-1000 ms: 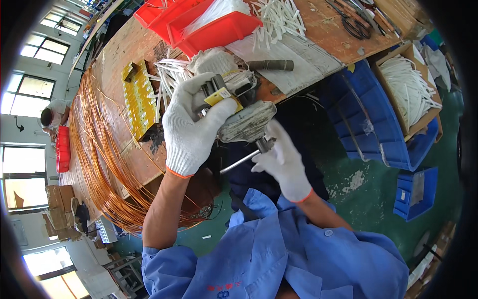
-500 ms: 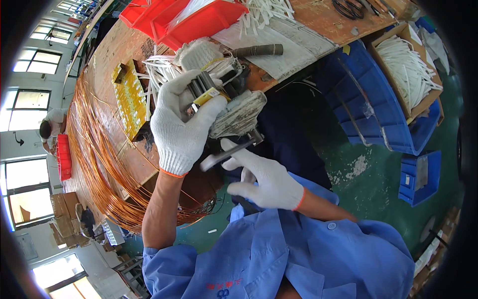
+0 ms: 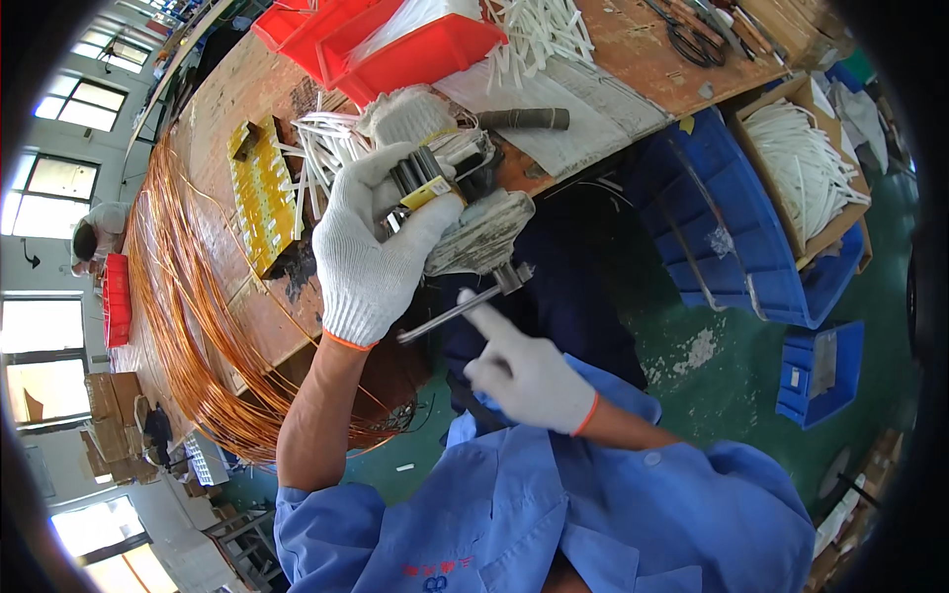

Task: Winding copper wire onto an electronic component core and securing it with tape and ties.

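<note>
My left hand [image 3: 371,242], in a white knitted glove, is closed around a dark ribbed block with a yellow edge [image 3: 423,178]. The block rests at a cloth-wrapped, grimy clamp-like fixture [image 3: 481,234] at the table edge; the glove hides part of it. From the fixture's front a metal hub [image 3: 512,278] sticks out, with a thin metal rod handle [image 3: 445,317] through it. My right hand [image 3: 539,381], also gloved, has its index finger stretched out at the rod and the other fingers loosely bent. It grips nothing.
Copper wire coils [image 3: 188,326] hang over the table's left side, by a yellow slotted block [image 3: 262,198]. Red bins [image 3: 415,59], white sleeves [image 3: 539,40] and scissors [image 3: 695,44] lie farther back. A blue crate [image 3: 717,222] carries a carton of white strips [image 3: 806,168] at right.
My right hand has drawn back slightly, its lower fingers more bent and the index finger still at the rod. The rod looks less blurred. My left hand keeps its hold on the block.
</note>
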The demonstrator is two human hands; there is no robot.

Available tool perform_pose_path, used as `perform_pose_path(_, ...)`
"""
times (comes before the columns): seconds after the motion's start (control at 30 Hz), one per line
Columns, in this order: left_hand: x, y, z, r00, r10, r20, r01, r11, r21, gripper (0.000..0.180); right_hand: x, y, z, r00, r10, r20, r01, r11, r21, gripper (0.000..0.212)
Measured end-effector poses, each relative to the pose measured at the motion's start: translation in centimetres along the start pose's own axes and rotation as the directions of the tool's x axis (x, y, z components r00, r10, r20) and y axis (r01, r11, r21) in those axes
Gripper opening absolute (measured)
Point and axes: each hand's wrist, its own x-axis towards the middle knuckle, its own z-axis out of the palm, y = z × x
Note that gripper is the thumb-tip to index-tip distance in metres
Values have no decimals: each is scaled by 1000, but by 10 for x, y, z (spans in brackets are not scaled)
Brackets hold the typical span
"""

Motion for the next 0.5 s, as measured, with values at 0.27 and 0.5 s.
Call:
perform_pose_path(0.27, 1, 1, -6, 984, 173, -30, -160, 956, 247, 61, 39, 43, -60, 810, -308, -500, -11, 843, -537, 61)
perform_pose_path(0.5, -6, -13, -28, 956, 283, -74, -264, 944, 200, 70, 35, 60, -3, 940, 299, -167, -290, 954, 77, 51)
